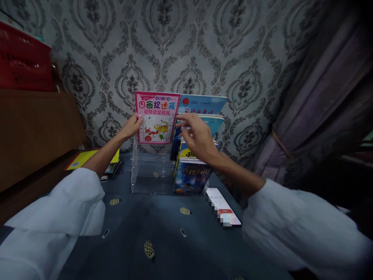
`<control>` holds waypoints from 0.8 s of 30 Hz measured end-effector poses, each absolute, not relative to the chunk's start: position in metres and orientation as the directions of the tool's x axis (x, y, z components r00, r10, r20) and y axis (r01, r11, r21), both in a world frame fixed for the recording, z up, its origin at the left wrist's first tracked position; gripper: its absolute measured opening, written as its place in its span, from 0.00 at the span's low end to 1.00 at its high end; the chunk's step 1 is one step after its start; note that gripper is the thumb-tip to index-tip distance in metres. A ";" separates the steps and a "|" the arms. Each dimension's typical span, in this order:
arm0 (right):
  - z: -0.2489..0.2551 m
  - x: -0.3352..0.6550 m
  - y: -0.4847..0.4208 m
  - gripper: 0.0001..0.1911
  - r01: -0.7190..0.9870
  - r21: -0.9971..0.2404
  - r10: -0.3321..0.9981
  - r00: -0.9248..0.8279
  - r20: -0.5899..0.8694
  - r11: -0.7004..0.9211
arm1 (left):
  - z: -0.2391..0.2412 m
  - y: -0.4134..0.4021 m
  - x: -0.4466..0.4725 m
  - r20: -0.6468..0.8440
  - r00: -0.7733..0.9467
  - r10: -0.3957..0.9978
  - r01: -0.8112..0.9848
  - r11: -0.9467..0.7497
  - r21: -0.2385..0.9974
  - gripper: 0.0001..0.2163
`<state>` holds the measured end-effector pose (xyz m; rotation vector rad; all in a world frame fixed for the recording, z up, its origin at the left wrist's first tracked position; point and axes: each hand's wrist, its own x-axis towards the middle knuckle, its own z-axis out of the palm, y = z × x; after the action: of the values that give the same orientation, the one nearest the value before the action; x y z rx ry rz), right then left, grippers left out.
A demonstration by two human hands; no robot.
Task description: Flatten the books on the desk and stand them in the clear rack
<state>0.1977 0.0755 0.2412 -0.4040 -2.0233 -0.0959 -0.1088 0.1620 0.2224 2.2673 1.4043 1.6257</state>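
Observation:
A pink picture-puzzle book stands upright at the back of a clear acrylic book rack, its cover facing me. My left hand grips the book's left edge, thumb on the front cover. By the book's right edge is my right hand, its fingers apart and slightly curled, with nothing visible in them. Behind that hand, the right half of the rack holds a light blue book at the back. A dark blue book stands in front, with several others between, partly hidden by my hand.
On the dark patterned tablecloth, a phone with a lit screen lies right of the rack. A yellow-topped pile of books sits at left, beside a wooden cabinet bearing a red basket. A tied curtain hangs at right.

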 end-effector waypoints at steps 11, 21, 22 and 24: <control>0.093 0.186 -0.025 0.17 0.206 -0.530 0.522 -0.643 0.561 0.823 | 0.218 0.153 -0.106 0.743 0.010 0.669 0.677 -0.551 0.488 0.18; -0.003 0.185 -0.036 0.15 0.215 -0.723 0.681 -0.582 0.445 0.656 | 0.219 0.149 -0.105 0.726 0.001 0.687 0.684 -0.530 0.500 0.17; -0.011 0.185 -0.036 0.15 0.198 -0.727 0.681 -0.569 0.461 0.657 | 0.219 0.149 -0.104 0.728 0.008 0.685 0.682 -0.536 0.497 0.18; -0.024 0.184 -0.035 0.15 0.170 -0.738 0.684 -0.549 0.480 0.654 | 0.219 0.148 -0.104 0.731 0.027 0.682 0.675 -0.552 0.489 0.19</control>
<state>0.1841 -0.0352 -0.0239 -0.6612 -2.0735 0.8216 -0.1045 0.1482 0.2185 2.2470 1.4836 1.6058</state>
